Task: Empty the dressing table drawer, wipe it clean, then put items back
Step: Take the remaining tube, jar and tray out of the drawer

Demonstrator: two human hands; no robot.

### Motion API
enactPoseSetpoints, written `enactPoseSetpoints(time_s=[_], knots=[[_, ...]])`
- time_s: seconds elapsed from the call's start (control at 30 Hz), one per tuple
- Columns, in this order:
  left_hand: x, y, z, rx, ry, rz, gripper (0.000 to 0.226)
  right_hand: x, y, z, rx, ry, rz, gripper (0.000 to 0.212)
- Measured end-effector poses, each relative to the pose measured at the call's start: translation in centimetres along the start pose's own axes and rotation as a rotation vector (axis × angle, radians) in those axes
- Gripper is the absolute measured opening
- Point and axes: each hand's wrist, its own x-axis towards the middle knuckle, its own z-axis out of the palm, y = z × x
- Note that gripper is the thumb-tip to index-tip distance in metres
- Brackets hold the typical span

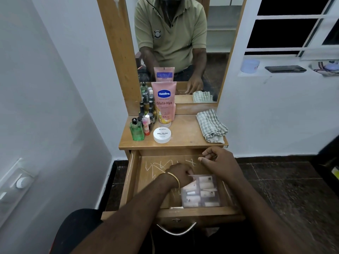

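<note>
The wooden drawer (132,180) is pulled open below the dressing table top (185,132). A clear plastic box (201,191) of small white tubes lies in its near right part. My left hand (180,175), with a gold bangle on the wrist, rests on the box's left far corner, fingers curled on its edge. My right hand (220,164) hovers over the drawer's far right, fingers pinched together; I cannot tell if it holds anything. White scratch marks show on the bare drawer floor.
On the table top stand a pink Vaseline tube (164,101), a white nail polish jar (162,134), a green bottle (136,132), several small bottles and a folded checked cloth (211,125). A mirror stands behind. A wall is at the left, dark tiled floor at the right.
</note>
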Motion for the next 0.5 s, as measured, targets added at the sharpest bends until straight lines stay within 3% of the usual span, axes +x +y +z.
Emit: enactPoseSetpoints(time_s=[0.27,0.33,0.43,0.5], knots=[[-2.3,0.0,-2.8,-0.617,-0.008,-0.071,0.009,-0.3,0.0,-0.8,0.145,0.034,0.027,0.013],[-3.1,0.0,-4.4,-0.767,0.061,-0.088,0.006,-0.3,-0.8,-1.2,0.222,0.161,0.003,0.009],[-4.2,0.0,-6.9,-1.037,0.155,-0.134,0.005,-0.4,-2.7,-2.1,0.410,0.529,-0.075,0.005],[-4.5,0.4,-8.0,-1.221,0.208,-0.177,0.004,-0.4,-3.7,-2.4,0.502,0.584,-0.074,0.006]])
